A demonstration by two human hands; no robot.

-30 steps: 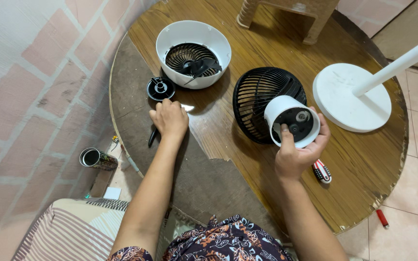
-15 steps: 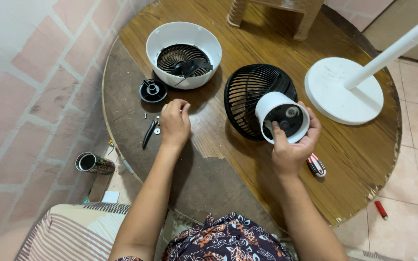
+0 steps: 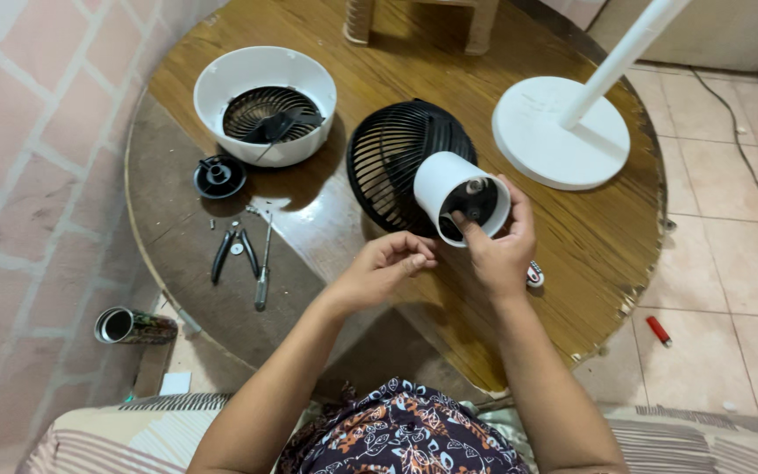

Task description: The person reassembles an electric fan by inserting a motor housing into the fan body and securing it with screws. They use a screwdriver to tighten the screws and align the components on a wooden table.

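One white motor housing [image 3: 460,197], a short cylinder fixed to the back of the black grille [image 3: 396,162], near the middle of the round wooden table [image 3: 607,237]. Tilted, long axis running from the grille down and toward the body, open mouth facing up at the camera. Gripped by the right hand [image 3: 497,250] from the near side: fingers wrapped about the far rim, thumb reaching into the mouth, closed firmly on the wall.

Just to the left of that mouth and a little below it, the left hand [image 3: 383,272], palm up. Fingertips [image 3: 421,256] curled and pinched together, pointing right toward the housing, near it but apart. Cannot tell whether anything small sits between them. Nearer of the two free approaches: from the left, along the rim's lower edge.

Further out, left of the grille, pliers [image 3: 225,253] and a screwdriver [image 3: 262,274] lying side by side, a black knob [image 3: 219,175] beyond them, then the white front shroud [image 3: 265,66] with the black blade inside. To the right, well apart, the white stand base [image 3: 537,145].
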